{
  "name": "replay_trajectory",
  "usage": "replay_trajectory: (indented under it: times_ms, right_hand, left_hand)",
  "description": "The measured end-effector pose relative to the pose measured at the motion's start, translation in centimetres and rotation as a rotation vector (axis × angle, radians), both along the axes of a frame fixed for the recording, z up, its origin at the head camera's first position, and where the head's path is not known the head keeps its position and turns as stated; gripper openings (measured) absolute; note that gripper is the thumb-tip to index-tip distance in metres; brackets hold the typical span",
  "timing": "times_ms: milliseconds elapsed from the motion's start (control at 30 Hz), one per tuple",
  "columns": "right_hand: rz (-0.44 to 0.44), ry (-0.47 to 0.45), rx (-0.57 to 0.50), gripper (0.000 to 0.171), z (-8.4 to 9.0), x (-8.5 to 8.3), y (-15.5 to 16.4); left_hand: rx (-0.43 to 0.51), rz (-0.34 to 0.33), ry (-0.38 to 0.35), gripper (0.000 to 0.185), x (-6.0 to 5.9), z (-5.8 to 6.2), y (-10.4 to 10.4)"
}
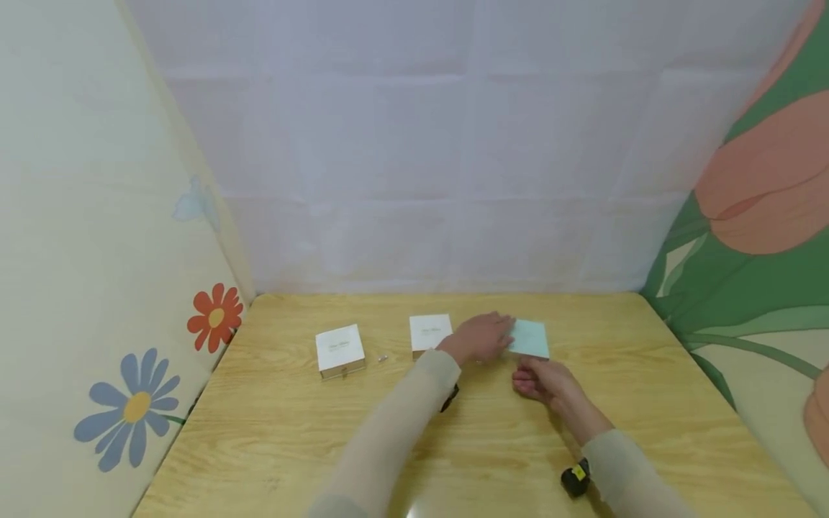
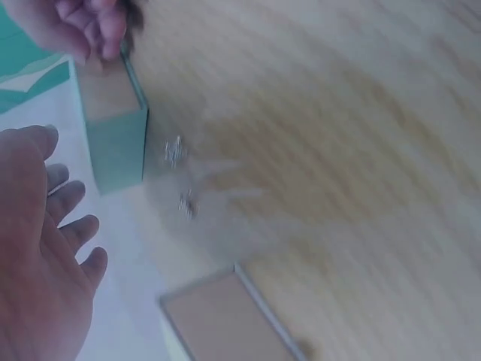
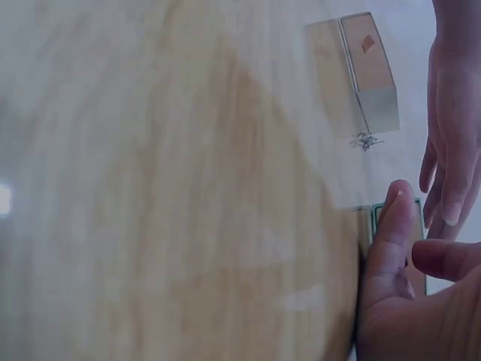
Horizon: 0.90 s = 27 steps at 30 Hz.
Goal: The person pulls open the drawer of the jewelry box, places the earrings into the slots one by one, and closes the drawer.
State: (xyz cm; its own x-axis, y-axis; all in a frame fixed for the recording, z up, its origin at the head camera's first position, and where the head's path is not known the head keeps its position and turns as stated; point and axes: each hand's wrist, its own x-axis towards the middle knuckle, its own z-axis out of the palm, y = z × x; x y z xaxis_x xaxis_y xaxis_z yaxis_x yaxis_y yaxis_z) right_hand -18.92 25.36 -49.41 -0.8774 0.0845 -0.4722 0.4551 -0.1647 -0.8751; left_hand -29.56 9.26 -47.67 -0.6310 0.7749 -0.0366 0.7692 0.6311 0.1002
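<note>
On the wooden tabletop (image 1: 466, 446), the teal box (image 1: 529, 338) lies right of centre, toward the far edge. The left hand (image 1: 481, 338) reaches across with straight, relaxed fingers, its grip spread loosely over the box's left edge. The right hand (image 1: 542, 381), just near of the box, pinches its near end. Two white boxes (image 1: 340, 349) sit to the left.

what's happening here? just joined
A person is working at a wooden table with small boxes. The left hand, fingers straight, reaches across to the near-left edge of a pale teal box. The right hand sits just in front of that box, fingers curled at it; whether it truly grips is unclear. Two white boxes lie to the left, untouched, with a small metal piece between them.
</note>
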Motion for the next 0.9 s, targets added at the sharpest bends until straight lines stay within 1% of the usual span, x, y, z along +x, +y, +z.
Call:
replay_trajectory:
  times_ms: [100, 233, 300, 467, 567, 667, 767, 900]
  right_hand:
    - [0.049, -0.003, -0.001, 0.026, 0.4, 0.2, -0.1]
    - [0.113, -0.004, -0.007, 0.024, 0.8, 0.3, -0.6]
    - [0.134, 0.002, 0.004, 0.026, 0.9, 0.4, -0.9]
    - [0.172, 0.023, 0.035, 0.04, 1.2, 0.4, -2.0]
    - [0.205, 0.037, 0.032, 0.045, 1.4, 0.3, -2.8]
    - [0.229, 0.042, 0.022, 0.045, 1.5, 0.2, -3.7]
    - [0.252, 0.043, 0.027, 0.044, 1.5, 0.0, -4.5]
    - [0.272, 0.035, 0.041, 0.044, 1.6, -0.2, -5.6]
  left_hand:
    - [-0.013, -0.004, 0.015, 0.054, -0.3, 0.6, -1.1]
    - [-0.029, 0.025, 0.014, 0.054, -0.8, 1.1, -2.7]
    - [-0.036, 0.041, 0.012, 0.054, -0.9, 1.1, -3.6]
    - [-0.034, 0.047, 0.019, 0.056, -1.0, 1.0, -5.5]
    - [-0.02, 0.05, 0.027, 0.056, -1.0, 1.1, -6.7]
    - [0.008, 0.045, 0.034, 0.055, -0.8, 1.3, -7.8]
    - [0.052, 0.044, 0.017, 0.055, -0.5, 1.6, -8.9]
    - [0.085, 0.049, 0.014, 0.053, -0.3, 1.8, -10.2]
